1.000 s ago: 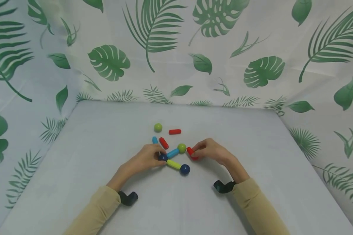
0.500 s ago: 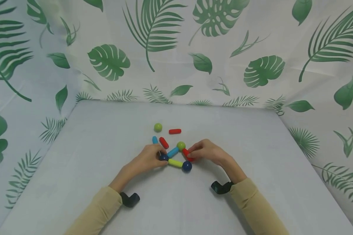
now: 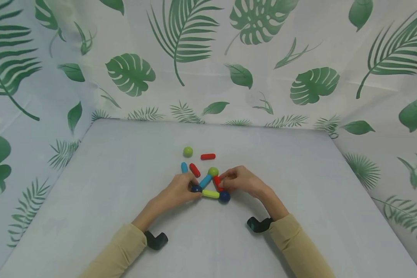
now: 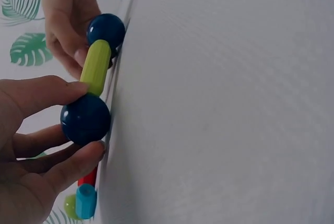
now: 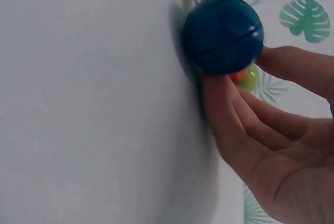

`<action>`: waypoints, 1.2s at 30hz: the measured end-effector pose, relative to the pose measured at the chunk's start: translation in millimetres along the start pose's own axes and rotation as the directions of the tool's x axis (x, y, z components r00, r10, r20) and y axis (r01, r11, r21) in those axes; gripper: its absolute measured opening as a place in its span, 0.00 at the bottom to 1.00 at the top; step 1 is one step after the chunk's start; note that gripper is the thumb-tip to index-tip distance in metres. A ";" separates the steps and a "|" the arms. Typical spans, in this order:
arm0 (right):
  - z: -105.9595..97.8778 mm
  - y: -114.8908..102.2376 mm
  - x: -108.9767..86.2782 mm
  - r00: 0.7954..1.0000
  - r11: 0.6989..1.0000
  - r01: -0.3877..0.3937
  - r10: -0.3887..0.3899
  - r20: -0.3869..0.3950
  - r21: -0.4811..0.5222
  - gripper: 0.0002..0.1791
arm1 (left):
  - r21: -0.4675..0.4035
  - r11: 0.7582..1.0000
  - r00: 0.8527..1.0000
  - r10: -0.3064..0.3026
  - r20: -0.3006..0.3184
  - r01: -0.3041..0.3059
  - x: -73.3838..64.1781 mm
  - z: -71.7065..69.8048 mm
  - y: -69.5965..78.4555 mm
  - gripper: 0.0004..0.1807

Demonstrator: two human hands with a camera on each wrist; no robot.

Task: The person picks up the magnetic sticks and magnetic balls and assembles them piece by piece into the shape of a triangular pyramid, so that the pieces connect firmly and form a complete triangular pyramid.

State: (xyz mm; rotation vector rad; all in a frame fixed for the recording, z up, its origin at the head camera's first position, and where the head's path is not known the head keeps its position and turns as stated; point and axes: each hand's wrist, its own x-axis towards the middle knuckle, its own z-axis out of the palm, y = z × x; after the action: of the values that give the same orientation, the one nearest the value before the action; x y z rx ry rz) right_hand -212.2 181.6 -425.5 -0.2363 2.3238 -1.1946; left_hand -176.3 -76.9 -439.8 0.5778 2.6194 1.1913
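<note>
My left hand (image 3: 182,189) pinches a dark blue ball (image 4: 86,119) between thumb and fingers. From that ball run a yellow-green rod (image 3: 211,194) to a second dark blue ball (image 5: 223,35) and a light blue rod (image 3: 205,181) to a green ball (image 3: 213,171). My right hand (image 3: 241,180) pinches a red rod (image 3: 217,182) that lies between the green ball and the second blue ball. The four sides form a closed-looking triangle on the table. In the right wrist view the second blue ball hides most of the red rod, so its contact there cannot be seen.
Behind my left hand lie a loose light blue rod (image 3: 184,167) and a red rod (image 3: 194,170). Farther back are another red rod (image 3: 208,156) and a loose green ball (image 3: 188,151). A leaf-print cloth (image 3: 201,88) walls the white table (image 3: 281,154).
My right hand has moved left, bringing the red rod up against the green ball. The yellow-green rod and its far blue ball have swung away from me, towards the red rod.
</note>
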 end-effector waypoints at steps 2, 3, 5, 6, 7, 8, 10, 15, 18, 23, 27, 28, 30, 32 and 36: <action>-3.1 1.0 -2.5 0.999 0.998 0.030 -0.029 0.015 -0.053 0.21 | 0.001 1.000 1.000 -0.002 -0.003 0.002 0.2 2.2 1.0 0.13; -5.1 1.2 -4.0 0.998 0.996 0.049 -0.046 0.031 -0.081 0.21 | -0.001 1.000 1.000 -0.005 -0.005 0.005 0.3 3.2 1.3 0.13; -10.4 1.4 -6.8 0.994 0.989 0.085 -0.075 0.082 -0.122 0.22 | 0.000 1.000 1.000 -0.011 -0.014 0.011 0.0 4.6 2.2 0.13; -13.1 1.7 -8.1 0.991 0.986 0.098 -0.083 0.108 -0.137 0.22 | 0.001 1.000 1.000 -0.017 -0.017 0.017 0.0 5.2 2.4 0.13; -15.6 2.2 -9.3 0.987 0.983 0.110 -0.090 0.135 -0.148 0.23 | 0.000 1.000 1.000 -0.023 -0.020 0.023 -0.2 5.7 2.7 0.13; -17.5 2.5 -10.4 0.984 0.981 0.113 -0.088 0.154 -0.158 0.23 | -0.002 1.000 0.999 -0.029 -0.024 0.029 -0.4 6.3 2.9 0.14; -20.2 3.7 -11.2 0.982 0.978 0.109 -0.078 0.172 -0.177 0.25 | -0.004 0.999 0.999 -0.044 -0.031 0.044 -0.5 6.7 3.5 0.15; -19.8 5.3 -7.3 0.979 0.974 0.129 -0.095 0.178 -0.188 0.25 | -0.003 0.997 0.996 -0.071 -0.048 0.071 -0.9 6.3 2.8 0.18; -18.5 5.7 -4.9 0.977 0.973 0.140 -0.106 0.184 -0.183 0.27 | -0.006 0.997 0.995 -0.081 -0.056 0.081 0.4 5.3 0.3 0.19; -19.4 6.1 -4.7 0.979 0.977 0.127 -0.096 0.181 -0.169 0.28 | 0.015 0.998 0.992 -0.051 -0.116 0.053 7.8 -3.7 -1.3 0.13; -20.5 6.1 -4.6 0.974 0.981 0.142 -0.114 0.197 -0.135 0.28 | 0.108 0.992 0.981 0.085 -0.172 -0.067 18.5 -16.1 -2.3 0.08; -20.6 6.2 -4.7 0.973 0.982 0.141 -0.114 0.201 -0.126 0.28 | 0.137 0.986 0.979 0.120 -0.166 -0.098 21.9 -18.7 -3.1 0.08; -20.5 6.8 -4.7 0.972 0.984 0.139 -0.113 0.207 -0.114 0.28 | 0.198 0.967 0.975 0.185 -0.124 -0.158 28.4 -23.3 -4.6 0.11; -20.5 7.6 -4.8 0.971 0.985 0.137 -0.113 0.211 -0.104 0.28 | 0.250 0.950 0.976 0.208 -0.059 -0.187 34.7 -25.9 -5.6 0.14; -21.5 9.1 -5.4 0.970 0.986 0.139 -0.117 0.214 -0.088 0.27 | 0.335 0.920 0.979 0.195 0.068 -0.206 44.9 -26.4 -5.7 0.16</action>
State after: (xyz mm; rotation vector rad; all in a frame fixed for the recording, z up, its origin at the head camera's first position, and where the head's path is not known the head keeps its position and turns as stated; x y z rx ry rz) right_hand -218.0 204.3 -420.5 -0.5305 2.2147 -1.0553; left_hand -227.4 -78.8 -428.1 0.9403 2.8102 0.7648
